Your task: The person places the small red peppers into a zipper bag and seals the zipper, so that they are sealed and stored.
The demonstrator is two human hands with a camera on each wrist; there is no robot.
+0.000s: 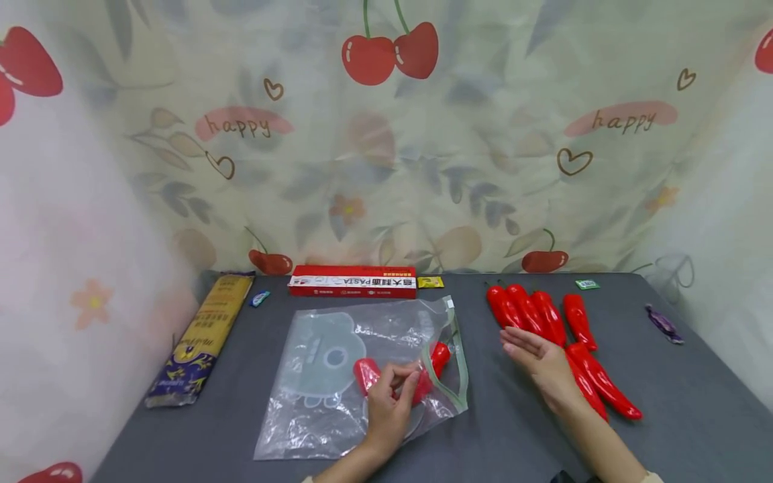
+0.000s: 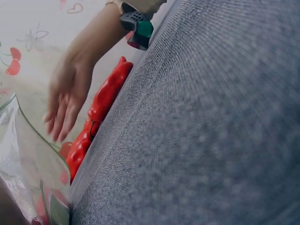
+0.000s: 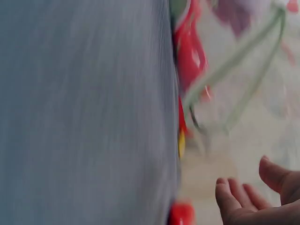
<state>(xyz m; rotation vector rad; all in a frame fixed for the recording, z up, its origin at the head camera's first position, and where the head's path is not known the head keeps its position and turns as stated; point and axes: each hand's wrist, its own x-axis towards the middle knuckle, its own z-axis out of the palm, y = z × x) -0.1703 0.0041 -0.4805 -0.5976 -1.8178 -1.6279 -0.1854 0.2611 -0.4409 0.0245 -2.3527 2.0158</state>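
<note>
A clear zip bag [image 1: 326,422] with a pale cartoon print lies flat, its green-edged mouth facing right. Red chili peppers [image 1: 366,374] show inside it, partly behind my left hand [image 1: 386,406], whose thumb and fingers pinch the plastic near the mouth. My right hand [image 1: 546,367] hovers with straight fingers beside a group of loose red chili peppers [image 1: 549,315], holding nothing. In the left wrist view, the right hand [image 2: 70,98] hangs open above peppers [image 2: 110,91]. In the right wrist view, the right hand's fingers [image 3: 227,199] are apart from the blurred bag mouth.
A red pasta box [image 1: 353,282] and a yellow packet [image 1: 431,282] stand behind the bag. At the left lies a yellow-and-blue pasta pack [image 1: 202,339] beside a small blue packet [image 1: 260,298]. Toward the right are a green packet [image 1: 587,284] and a purple wrapped item [image 1: 664,325].
</note>
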